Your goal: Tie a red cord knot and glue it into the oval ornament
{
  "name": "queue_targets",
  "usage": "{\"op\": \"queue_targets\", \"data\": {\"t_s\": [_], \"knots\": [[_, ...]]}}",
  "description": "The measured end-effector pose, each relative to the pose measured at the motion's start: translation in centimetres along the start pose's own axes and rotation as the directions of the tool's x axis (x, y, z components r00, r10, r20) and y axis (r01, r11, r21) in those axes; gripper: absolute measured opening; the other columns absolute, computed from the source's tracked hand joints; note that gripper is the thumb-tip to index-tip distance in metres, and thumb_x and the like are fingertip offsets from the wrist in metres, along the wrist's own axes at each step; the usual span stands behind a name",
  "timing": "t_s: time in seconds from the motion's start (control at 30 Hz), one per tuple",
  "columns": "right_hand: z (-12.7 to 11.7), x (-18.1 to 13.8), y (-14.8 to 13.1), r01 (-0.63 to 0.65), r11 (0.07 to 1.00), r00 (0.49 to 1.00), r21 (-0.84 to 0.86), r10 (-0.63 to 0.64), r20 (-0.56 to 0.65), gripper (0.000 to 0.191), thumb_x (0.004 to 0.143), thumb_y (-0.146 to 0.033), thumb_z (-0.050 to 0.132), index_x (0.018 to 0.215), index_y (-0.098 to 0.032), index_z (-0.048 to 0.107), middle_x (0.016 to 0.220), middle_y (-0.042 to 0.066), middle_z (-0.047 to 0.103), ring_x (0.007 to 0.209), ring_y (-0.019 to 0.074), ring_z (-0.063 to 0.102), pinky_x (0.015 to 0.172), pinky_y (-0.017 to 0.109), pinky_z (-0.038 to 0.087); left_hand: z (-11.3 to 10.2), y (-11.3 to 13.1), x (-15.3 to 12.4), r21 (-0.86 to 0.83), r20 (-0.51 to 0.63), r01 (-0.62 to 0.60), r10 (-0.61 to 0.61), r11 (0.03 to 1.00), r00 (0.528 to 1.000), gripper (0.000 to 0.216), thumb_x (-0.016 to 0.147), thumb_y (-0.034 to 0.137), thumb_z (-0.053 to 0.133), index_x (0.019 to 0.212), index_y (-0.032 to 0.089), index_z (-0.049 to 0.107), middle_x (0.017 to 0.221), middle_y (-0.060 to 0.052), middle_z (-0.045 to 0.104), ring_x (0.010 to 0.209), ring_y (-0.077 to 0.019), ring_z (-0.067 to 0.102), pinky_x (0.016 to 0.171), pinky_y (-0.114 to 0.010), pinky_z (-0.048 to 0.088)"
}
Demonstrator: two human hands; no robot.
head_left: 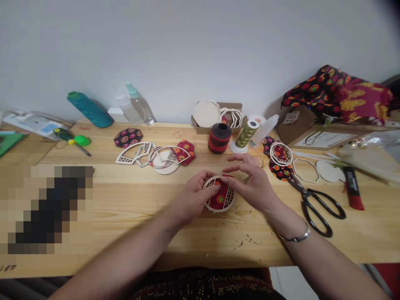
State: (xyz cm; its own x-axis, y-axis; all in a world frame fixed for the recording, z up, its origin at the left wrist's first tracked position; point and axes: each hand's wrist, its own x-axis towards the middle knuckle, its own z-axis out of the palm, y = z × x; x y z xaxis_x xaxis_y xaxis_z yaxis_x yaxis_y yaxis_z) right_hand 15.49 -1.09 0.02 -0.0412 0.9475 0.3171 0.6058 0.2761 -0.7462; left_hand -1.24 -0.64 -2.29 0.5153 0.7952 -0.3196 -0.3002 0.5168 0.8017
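Note:
Low over the middle of the table, my left hand (196, 196) grips a round wooden lattice frame (229, 199) backed with red patterned fabric, its thumb pressed on the front. My right hand (254, 181) is at the frame's upper right edge. Its fingers are stretched and spread apart, with the thumb at the rim; whether the thumb presses on it I cannot tell. Black-handled scissors (315, 202) lie to the right of that hand. Just beyond both hands stand a dark thread spool (220, 138) with red bands and a green thread cone (246, 133).
Wooden cutouts (134, 154) and fabric octagons (128, 136) lie at back left. A small box (217, 114) of wooden shapes stands against the wall. Right of it are a fabric-topped carton (296, 129), another round lattice piece (281, 154) and a black-and-red tube (353, 187). A screwdriver (73, 139) lies far left.

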Motion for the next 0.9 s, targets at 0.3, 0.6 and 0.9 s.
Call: {"op": "queue_targets", "data": {"t_s": [0.3,0.6,0.9], "knots": [[0.2,-0.2,0.0,0.119,0.983,0.992,-0.14,-0.125,-0.034,0.005,0.074,-0.029,0.068,0.077,-0.026,0.068,0.103,0.006,0.06,0.106,0.0256,0.047,0.094,0.048,0.033,-0.1,-0.1,0.0,0.09,0.03,-0.026,0.024,0.996,0.999,0.021,0.079,0.026,0.064,0.094,0.017,0.053,0.084,-0.001,0.064,0.075,-0.013,0.062,0.074,-0.03,0.049],[0.5,-0.3,0.0,0.1,0.989,0.994,-0.106,-0.103,-0.031,0.003,0.077,-0.028,0.064,0.076,-0.026,0.067,0.1,0.006,0.061,0.104,0.0255,0.047,0.093,0.047,0.034,-0.2,-0.1,-0.1,0.083,0.033,-0.031,0.028,0.996,0.999,0.02,0.08,0.025,0.063,0.095,0.017,0.052,0.083,0.0,0.063,0.075,-0.0121,0.061,0.074,-0.029,0.049],[1.3,-0.6,0.1,0.001,1.0,0.999,0.002,-0.001,-0.033,0.009,0.077,-0.023,0.063,0.069,-0.023,0.066,0.098,0.006,0.062,0.102,0.0232,0.049,0.094,0.045,0.034,0.1,0.0,-0.2,0.097,0.009,-0.018,0.017,0.995,1.0,0.02,0.079,0.024,0.063,0.094,0.017,0.05,0.082,0.001,0.063,0.072,-0.0113,0.061,0.071,-0.027,0.049]]}}
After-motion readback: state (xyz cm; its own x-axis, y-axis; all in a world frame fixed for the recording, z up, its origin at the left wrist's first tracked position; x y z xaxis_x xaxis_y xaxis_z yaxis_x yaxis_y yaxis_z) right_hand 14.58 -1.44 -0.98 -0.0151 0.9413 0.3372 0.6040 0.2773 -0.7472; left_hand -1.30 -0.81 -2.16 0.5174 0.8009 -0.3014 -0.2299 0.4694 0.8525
